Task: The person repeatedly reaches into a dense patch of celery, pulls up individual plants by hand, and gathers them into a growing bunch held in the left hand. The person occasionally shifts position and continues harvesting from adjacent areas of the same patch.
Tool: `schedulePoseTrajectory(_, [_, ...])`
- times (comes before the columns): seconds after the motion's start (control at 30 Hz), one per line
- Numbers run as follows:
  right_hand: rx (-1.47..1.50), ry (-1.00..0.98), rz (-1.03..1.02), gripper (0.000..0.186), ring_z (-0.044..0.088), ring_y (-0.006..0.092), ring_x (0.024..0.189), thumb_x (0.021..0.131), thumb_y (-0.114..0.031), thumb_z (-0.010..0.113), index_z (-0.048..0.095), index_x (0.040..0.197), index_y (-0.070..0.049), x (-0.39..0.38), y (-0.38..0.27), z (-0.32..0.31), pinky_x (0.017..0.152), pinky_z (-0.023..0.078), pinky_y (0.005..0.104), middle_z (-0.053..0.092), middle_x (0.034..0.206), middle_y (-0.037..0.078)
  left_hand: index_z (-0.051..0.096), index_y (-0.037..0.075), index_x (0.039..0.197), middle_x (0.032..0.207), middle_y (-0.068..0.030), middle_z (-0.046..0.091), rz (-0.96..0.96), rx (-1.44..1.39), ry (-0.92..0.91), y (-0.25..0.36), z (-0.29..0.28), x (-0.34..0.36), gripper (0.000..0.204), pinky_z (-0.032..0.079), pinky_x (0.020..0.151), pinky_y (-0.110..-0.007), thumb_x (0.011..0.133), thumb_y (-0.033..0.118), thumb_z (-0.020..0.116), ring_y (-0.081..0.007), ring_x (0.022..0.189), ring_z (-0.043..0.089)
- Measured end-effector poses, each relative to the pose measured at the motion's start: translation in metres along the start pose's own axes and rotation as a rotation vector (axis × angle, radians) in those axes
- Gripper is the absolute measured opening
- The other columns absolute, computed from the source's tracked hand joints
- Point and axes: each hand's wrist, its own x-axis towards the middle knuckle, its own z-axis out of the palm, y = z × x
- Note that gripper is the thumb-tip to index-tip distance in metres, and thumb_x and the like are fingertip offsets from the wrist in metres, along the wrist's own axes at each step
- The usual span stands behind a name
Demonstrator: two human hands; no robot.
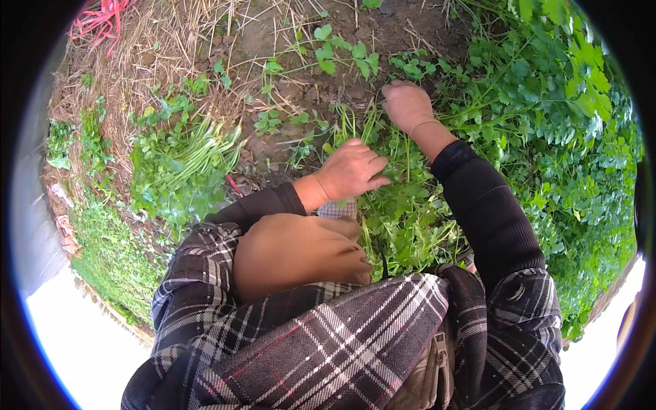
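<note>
Bright, diffuse daylight, greens well lit, soft faint shadows, blown-out white glare at both lower corners, fisheye bending toward the rim, dark circular border with bluish fringing.

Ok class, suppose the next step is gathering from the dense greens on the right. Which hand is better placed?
Probably the right hand: it is near the edge of the dense greens, while the left hand is farther off, closer to the bunch.

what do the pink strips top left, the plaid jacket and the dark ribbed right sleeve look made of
Pink strips: probably thin plastic, slightly glossy, in a loose tangle.
Plaid jacket: woven cloth, perhaps wool-like, matte, falling in soft folds.
Ribbed right sleeve: likely knit fabric, matte, with fine ridges.
</note>
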Motion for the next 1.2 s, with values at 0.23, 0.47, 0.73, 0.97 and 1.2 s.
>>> schedulePoseTrajectory(0.23, [-0.067,-0.26,0.133,0.022,0.061,0.0283,0.092,0.08,-0.009,0.049,0.067,0.091,-0.004,0.016,-0.037,-0.01,0.078,0.049,0.0366,0.064,0.098,0.015,0.058,0.005,0.085,0.066,-0.0051,0.053,0.046,-0.047,0.053,-0.012,0.0,-0.024,0.026,0.042,0.073,-0.033,0.07,0.024,0.068,-0.0227,0.065,0.052])
schedulePoseTrajectory(0.47, [0.044,-0.269,0.103,0.023,0.061,0.0319,0.091,0.078,-0.01,0.048,0.066,0.09,-0.004,0.019,-0.025,0.0,0.078,0.049,0.0378,0.064,0.096,0.016,0.057,0.006,0.08,0.065,-0.0044,0.051,0.066,-0.039,0.037,-0.018,-0.003,-0.028,0.022,0.042,0.071,-0.033,0.07,0.024,0.068,-0.0213,0.064,0.052])
schedulePoseTrajectory(0.73, [0.171,-0.134,0.157,0.019,0.06,0.0333,0.081,0.075,-0.02,0.054,0.064,0.081,-0.005,-0.005,-0.049,-0.025,0.074,0.047,0.0429,0.062,0.084,0.017,0.058,0.004,0.086,0.072,-0.0072,0.054,0.041,-0.119,0.042,-0.042,-0.016,-0.045,0.031,0.043,0.081,-0.037,0.071,0.029,0.068,-0.0244,0.073,0.056])
schedulePoseTrajectory(0.97, [0.393,0.095,0.265,0.023,0.055,0.0236,0.061,0.075,-0.022,0.063,0.061,0.077,0.001,0.011,0.028,-0.084,0.061,0.046,0.034,0.059,0.071,0.014,0.059,0.001,0.099,0.097,-0.0131,0.06,0.035,-0.222,0.252,-0.055,-0.05,-0.031,0.043,0.039,0.094,-0.045,0.082,0.041,0.058,-0.0303,0.099,0.057])
schedulePoseTrajectory(1.2, [0.947,0.252,0.283,0.03,0.056,0.0164,0.069,0.074,-0.023,0.066,0.058,0.086,0.003,0.007,-0.002,-0.071,0.066,0.045,0.0278,0.061,0.074,0.008,0.057,-0.002,0.097,0.074,-0.0057,0.058,-1.143,-0.906,0.45,-0.071,-0.05,-0.022,0.028,0.045,0.047,-0.022,0.089,0.024,0.054,-0.0088,0.056,0.053])
